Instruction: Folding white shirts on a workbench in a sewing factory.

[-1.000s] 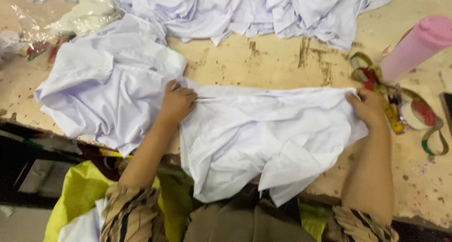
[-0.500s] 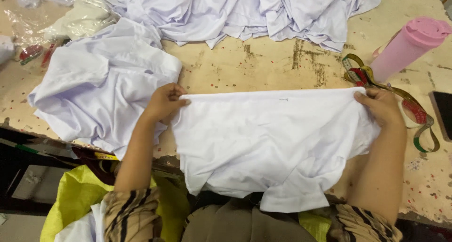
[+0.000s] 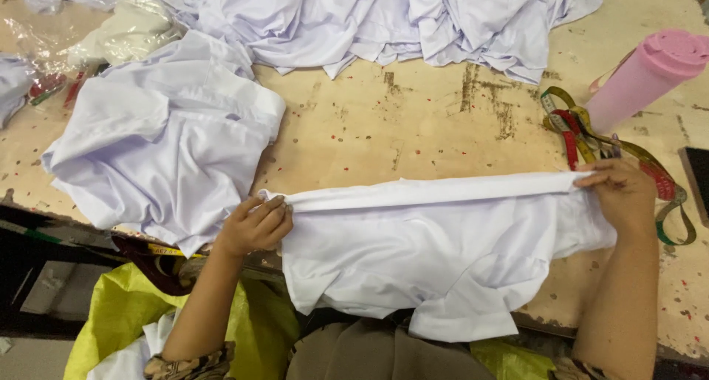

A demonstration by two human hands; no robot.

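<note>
Fingers of left hand (image 3: 255, 225) and right hand (image 3: 624, 195) pinch shut on the folded white cotton garment's (image 3: 436, 254) top edge, stretched taut across the worn wooden surface (image 3: 413, 129).

Worn wooden table (image 3: 413, 129). White garments heaped (image 3: 384, 18) along the far edge, a folded stack (image 3: 162, 144) at left. Pink bottle (image 3: 642, 73) lying tilted at right, tape measure (image 3: 583, 129) coiled just beside it. Yellow bag (image 3: 125, 313) below the table edge.

Garment workshop: heaped white shirts (image 3: 384, 18), measuring tape (image 3: 591, 140), scuffed worktable (image 3: 413, 129).
</note>
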